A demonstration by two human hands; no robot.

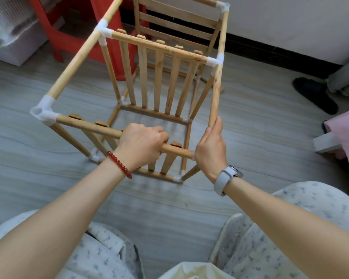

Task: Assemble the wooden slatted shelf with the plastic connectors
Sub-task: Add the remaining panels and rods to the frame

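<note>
The wooden slatted shelf frame point(159, 77), built of pale round dowels and flat slats joined by white plastic corner connectors, stands on the grey wood-grain floor point(38, 158) just in front of the seated person's knees. The left hand point(141, 146), with a red bead bracelet point(120, 165) on its wrist, is curled round the near top dowel point(89, 125), which runs from an open white plastic three-way connector point(42, 113) at the left corner. The right hand point(211, 150), wearing a pale grey wristwatch point(226, 178), grips the near end of the right-hand dowel point(216, 93) at the near right corner; any connector there is hidden by the hand. A red plastic stool point(69, 37) stands behind the frame, and a black slipper point(314, 95) lies near the wall.
</note>
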